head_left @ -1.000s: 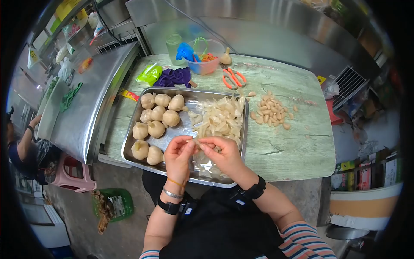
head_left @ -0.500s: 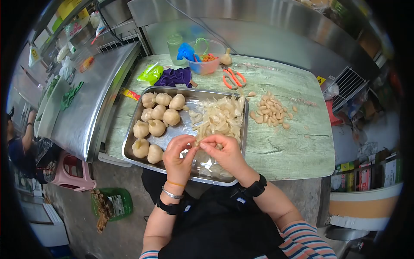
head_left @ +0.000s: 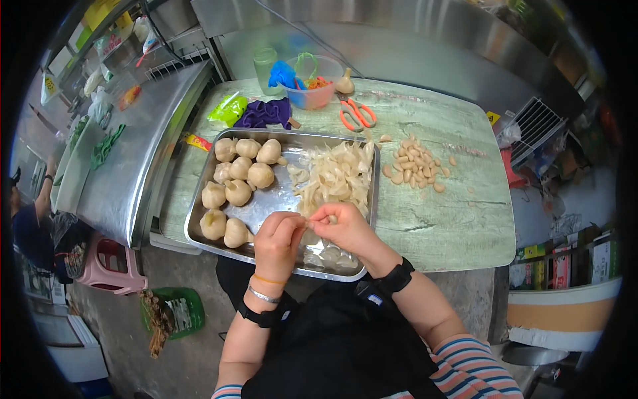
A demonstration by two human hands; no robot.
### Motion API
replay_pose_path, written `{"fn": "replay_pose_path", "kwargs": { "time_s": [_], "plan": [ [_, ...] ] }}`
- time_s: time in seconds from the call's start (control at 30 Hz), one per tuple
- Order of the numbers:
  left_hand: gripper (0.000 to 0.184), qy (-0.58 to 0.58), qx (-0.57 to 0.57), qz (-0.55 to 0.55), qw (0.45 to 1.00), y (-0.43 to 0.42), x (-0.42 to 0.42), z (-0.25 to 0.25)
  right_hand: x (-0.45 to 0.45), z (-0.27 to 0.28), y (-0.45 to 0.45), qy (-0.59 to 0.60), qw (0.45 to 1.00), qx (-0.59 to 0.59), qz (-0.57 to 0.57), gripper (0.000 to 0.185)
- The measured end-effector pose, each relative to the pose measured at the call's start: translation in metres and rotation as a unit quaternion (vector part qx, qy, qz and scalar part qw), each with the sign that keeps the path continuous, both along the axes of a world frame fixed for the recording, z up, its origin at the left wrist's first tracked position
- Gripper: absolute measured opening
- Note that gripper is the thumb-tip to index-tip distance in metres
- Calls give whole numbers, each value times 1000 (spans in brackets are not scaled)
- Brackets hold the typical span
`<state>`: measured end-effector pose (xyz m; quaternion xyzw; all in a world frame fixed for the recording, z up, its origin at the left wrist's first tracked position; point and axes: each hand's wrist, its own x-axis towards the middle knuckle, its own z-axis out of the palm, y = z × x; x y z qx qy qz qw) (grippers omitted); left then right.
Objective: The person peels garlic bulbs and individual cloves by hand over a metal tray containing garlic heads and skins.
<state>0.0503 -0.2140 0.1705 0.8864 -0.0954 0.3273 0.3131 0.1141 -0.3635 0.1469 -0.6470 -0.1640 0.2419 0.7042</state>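
Observation:
Over the front part of a metal tray (head_left: 193, 229), my left hand (head_left: 278, 238) and my right hand (head_left: 342, 226) meet fingertip to fingertip. Both are closed in a pinch on a small garlic clove (head_left: 308, 223), mostly covered by the fingers. Whole garlic bulbs (head_left: 237, 192) fill the tray's left side. Behind my right hand lies a heap of papery garlic skins (head_left: 339, 174), with more bits of skin below the hand. Peeled garlic cloves (head_left: 415, 161) are piled on the table to the right of the tray.
Orange-handled scissors (head_left: 357, 114), a clear plastic bowl (head_left: 319, 97), a glass jar (head_left: 264, 68) and a purple cloth (head_left: 266, 114) stand or lie behind the tray. A steel counter (head_left: 143, 149) is at the left, near a pink stool (head_left: 114, 266). Another person (head_left: 36, 226) is at far left.
The view has shifted slightly, so the tray and table appear a little higher and further left. My fingers have turned slightly and stay pinched together at the same spot over the tray.

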Motion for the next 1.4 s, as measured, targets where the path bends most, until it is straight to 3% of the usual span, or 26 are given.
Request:
{"fn": "replay_pose_path", "kwargs": {
  "time_s": [0.4, 0.47, 0.5, 0.57, 0.6, 0.67, 0.7, 0.77, 0.8, 0.87, 0.93, 1.0, 1.03, 1.1, 1.4],
  "plan": [
    [21, 19, -2, -9, 1000, -4, -2, -2, 2, -1, 1, 48, 999, 24, 5, 8],
    [19, 108, -219, -36, 969, -2, 0, -4, 2, 8, 1, 137, 988, 69, 4, 8],
    [19, 106, -217, -37, 970, -1, 1, -6, 3, 11, 0, 134, 988, 71, 5, 8],
    [20, 197, -466, -129, 853, 1, 3, -12, 4, 15, -3, 168, 977, 127, 44, 8],
    [20, 197, -465, -130, 853, 2, 4, -17, 4, 15, -3, 167, 977, 128, 43, 8],
    [22, 207, -620, -189, 733, 4, 6, -24, 4, 12, -3, 230, 952, 200, 21, 7],
    [22, 206, -619, -190, 734, 4, 7, -21, 4, 10, -3, 229, 952, 201, 22, 7],
    [20, 162, -718, -159, 659, 2, 9, -13, 6, 5, -4, 188, 961, 204, 5, 7],
    [20, 159, -716, -158, 661, 5, 9, -14, 6, 9, -4, 186, 960, 207, 8, 7],
    [20, 162, -757, -153, 615, 9, 7, -16, 5, 21, -5, 235, 957, 166, -43, 5],
    [19, 154, -750, -139, 629, 6, 7, -13, 6, 17, -4, 226, 963, 138, -57, 8],
    [19, 168, -706, -109, 679, 2, 8, -13, 3, 7, 2, 91, 995, 40, -26, 16],
    [19, 170, -707, -110, 678, -1, 8, -14, 1, 7, 4, 92, 995, 39, -28, 16],
    [18, 147, -608, -71, 777, -5, 7, -17, -3, 10, 8, -15, 997, 58, -51, 23],
    [13, 158, -548, -57, 820, -10, 3, -14, -5, 5, 5, -83, 996, -1, -43, 21]
  ]
}}
